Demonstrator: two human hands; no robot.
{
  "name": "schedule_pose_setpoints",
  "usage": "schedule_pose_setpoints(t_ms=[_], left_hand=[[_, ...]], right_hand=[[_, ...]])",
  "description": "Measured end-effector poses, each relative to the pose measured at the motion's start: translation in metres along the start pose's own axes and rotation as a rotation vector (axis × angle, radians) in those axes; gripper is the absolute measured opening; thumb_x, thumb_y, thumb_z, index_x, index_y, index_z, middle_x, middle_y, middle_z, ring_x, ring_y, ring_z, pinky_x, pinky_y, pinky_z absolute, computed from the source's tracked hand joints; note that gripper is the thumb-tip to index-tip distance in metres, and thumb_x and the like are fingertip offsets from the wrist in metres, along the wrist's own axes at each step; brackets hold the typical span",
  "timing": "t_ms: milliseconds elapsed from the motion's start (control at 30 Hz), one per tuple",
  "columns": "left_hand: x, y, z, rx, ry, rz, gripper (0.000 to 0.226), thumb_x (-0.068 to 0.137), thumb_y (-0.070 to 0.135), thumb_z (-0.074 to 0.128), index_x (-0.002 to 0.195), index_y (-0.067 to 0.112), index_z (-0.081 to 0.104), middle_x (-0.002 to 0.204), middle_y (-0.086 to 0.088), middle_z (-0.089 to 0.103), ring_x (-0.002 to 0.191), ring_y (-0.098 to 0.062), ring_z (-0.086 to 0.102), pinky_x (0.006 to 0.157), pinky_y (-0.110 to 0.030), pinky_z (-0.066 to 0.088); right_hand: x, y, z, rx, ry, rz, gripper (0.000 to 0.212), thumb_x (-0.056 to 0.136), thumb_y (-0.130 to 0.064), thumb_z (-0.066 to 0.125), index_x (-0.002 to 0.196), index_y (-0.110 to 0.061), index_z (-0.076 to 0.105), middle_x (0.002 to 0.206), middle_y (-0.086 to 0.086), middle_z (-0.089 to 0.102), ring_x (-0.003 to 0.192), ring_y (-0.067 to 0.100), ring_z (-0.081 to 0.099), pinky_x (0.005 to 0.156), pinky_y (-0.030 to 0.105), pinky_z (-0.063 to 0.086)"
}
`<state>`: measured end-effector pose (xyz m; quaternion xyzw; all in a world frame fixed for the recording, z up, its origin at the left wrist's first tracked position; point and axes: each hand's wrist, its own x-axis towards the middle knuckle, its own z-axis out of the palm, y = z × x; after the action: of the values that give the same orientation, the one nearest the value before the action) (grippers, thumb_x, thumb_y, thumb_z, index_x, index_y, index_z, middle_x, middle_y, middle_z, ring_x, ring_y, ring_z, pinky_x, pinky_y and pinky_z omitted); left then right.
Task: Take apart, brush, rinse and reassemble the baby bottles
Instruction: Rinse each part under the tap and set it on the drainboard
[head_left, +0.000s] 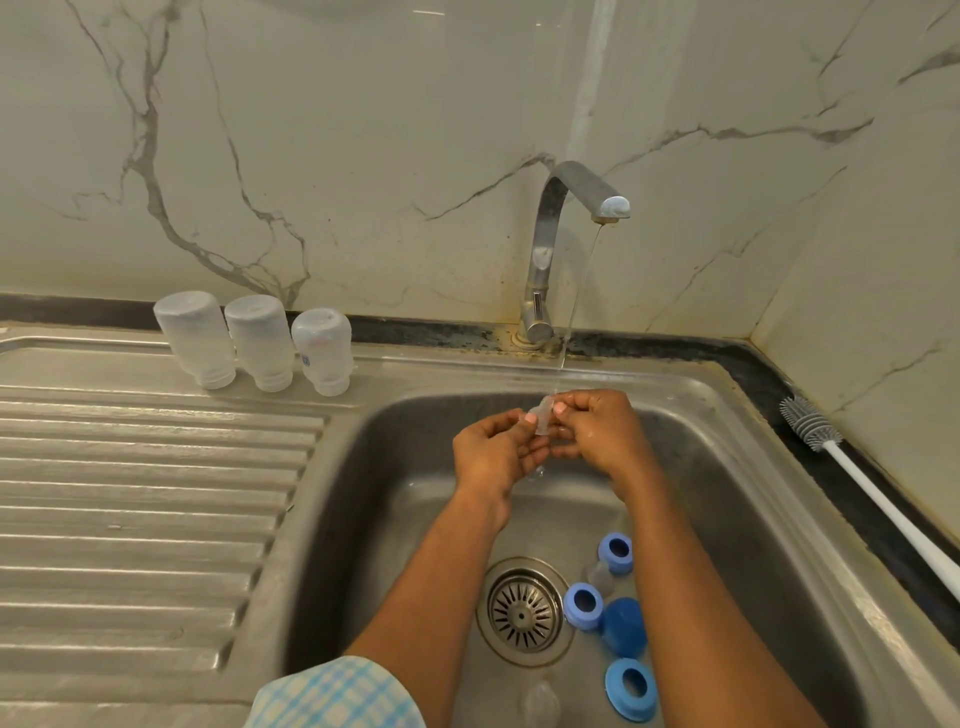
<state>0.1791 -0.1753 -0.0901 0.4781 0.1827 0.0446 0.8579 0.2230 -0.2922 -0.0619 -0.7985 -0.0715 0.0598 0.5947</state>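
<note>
Both hands hold a clear silicone teat (544, 415) under the running tap water over the sink (727, 467). My left hand (493, 454) pinches its left side, and my right hand (597, 428) pinches its right side. Three clear bottle bodies (252, 340) stand upside down on the drainboard at the back left. Three blue collar rings (615, 552), (583, 604), (631, 688) and a blue cap (623, 626) lie on the sink floor right of the drain. Another clear teat (597, 571) lies between the rings, and one more (540, 701) sits near the front.
The steel tap (550, 249) rises behind the sink, and its stream falls onto the hands. A grey bottle brush with a white handle (857, 478) lies on the dark counter edge at the right. The ribbed drainboard (130, 493) fills the left. A marble wall stands behind.
</note>
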Motion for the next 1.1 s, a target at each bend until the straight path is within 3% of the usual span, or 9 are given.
schedule_pose_setpoints(t_ms=[167,333,533,600,733,833,900,1000,1100], left_hand=[[-0.0042,-0.0015,0.0037,0.099,-0.014,0.112,0.011,0.090,-0.007,0.065,0.100,-0.004,0.065,0.083,-0.014,0.073,0.069,-0.017,0.073,0.062,-0.023,0.059],[-0.0057,-0.0027,0.0064,0.145,-0.044,0.150,0.014,0.088,-0.011,0.065,0.095,0.001,0.067,0.086,-0.015,0.073,0.072,-0.017,0.073,0.063,-0.022,0.058],[-0.0030,-0.0006,0.0036,0.172,0.016,0.197,0.017,0.087,-0.010,0.066,0.094,0.005,0.068,0.085,-0.010,0.073,0.079,-0.018,0.072,0.068,-0.022,0.059],[-0.0024,-0.0015,0.0035,0.202,0.013,0.211,0.015,0.087,-0.009,0.068,0.092,0.006,0.069,0.084,-0.011,0.073,0.080,-0.019,0.072,0.068,-0.023,0.059],[-0.0003,-0.0039,0.0031,0.246,0.057,0.230,0.014,0.086,-0.007,0.070,0.092,0.006,0.072,0.082,-0.009,0.074,0.077,-0.017,0.073,0.070,-0.025,0.060],[0.0013,-0.0037,0.0022,0.246,0.087,0.243,0.015,0.085,-0.005,0.072,0.096,0.005,0.072,0.085,-0.010,0.075,0.082,-0.019,0.074,0.074,-0.028,0.060],[0.0013,-0.0032,0.0024,0.232,0.095,0.247,0.016,0.085,-0.004,0.073,0.097,0.006,0.071,0.089,-0.012,0.075,0.086,-0.022,0.073,0.078,-0.031,0.061],[0.0010,-0.0044,0.0028,0.244,0.098,0.267,0.015,0.085,-0.005,0.072,0.096,0.005,0.071,0.089,-0.016,0.074,0.086,-0.026,0.073,0.075,-0.028,0.061],[0.0043,-0.0081,0.0018,0.349,0.106,0.312,0.014,0.083,-0.006,0.073,0.091,0.005,0.072,0.086,-0.016,0.074,0.086,-0.030,0.073,0.074,-0.030,0.061]], right_hand=[[-0.0008,0.0000,0.0089,-0.010,0.033,0.007,0.025,0.085,-0.017,0.076,0.091,0.005,0.066,0.085,0.015,0.073,0.078,0.028,0.073,0.067,0.041,0.062],[0.0020,0.0018,0.0065,0.031,0.055,0.043,0.013,0.095,-0.011,0.063,0.087,-0.004,0.071,0.086,0.018,0.073,0.082,0.033,0.073,0.074,0.046,0.062],[0.0017,0.0001,0.0051,0.064,-0.071,0.033,0.027,0.100,-0.004,0.050,0.122,-0.010,0.064,0.114,0.009,0.067,0.104,0.024,0.066,0.087,0.038,0.059],[0.0018,0.0007,0.0046,-0.007,-0.051,-0.017,0.027,0.097,-0.001,0.054,0.119,-0.009,0.067,0.112,0.010,0.069,0.103,0.022,0.067,0.089,0.039,0.058],[0.0020,-0.0002,0.0021,0.008,0.092,0.002,0.010,0.086,-0.001,0.071,0.096,-0.001,0.071,0.092,0.016,0.073,0.082,0.025,0.073,0.072,0.034,0.062],[0.0007,-0.0018,0.0019,-0.007,0.184,-0.004,0.011,0.082,-0.007,0.077,0.088,-0.003,0.069,0.077,0.013,0.072,0.064,0.020,0.070,0.055,0.026,0.058],[0.0002,-0.0021,0.0035,0.015,0.216,0.009,0.015,0.083,-0.010,0.077,0.092,-0.007,0.066,0.079,0.011,0.071,0.066,0.019,0.070,0.055,0.024,0.058],[-0.0037,-0.0055,0.0069,0.107,0.108,0.048,0.003,0.090,-0.005,0.068,0.091,-0.007,0.068,0.090,0.013,0.072,0.078,0.021,0.072,0.063,0.027,0.060],[-0.0048,-0.0075,0.0080,0.155,0.062,0.083,0.014,0.090,0.004,0.063,0.084,-0.007,0.067,0.090,0.017,0.071,0.075,0.021,0.072,0.061,0.026,0.060]])
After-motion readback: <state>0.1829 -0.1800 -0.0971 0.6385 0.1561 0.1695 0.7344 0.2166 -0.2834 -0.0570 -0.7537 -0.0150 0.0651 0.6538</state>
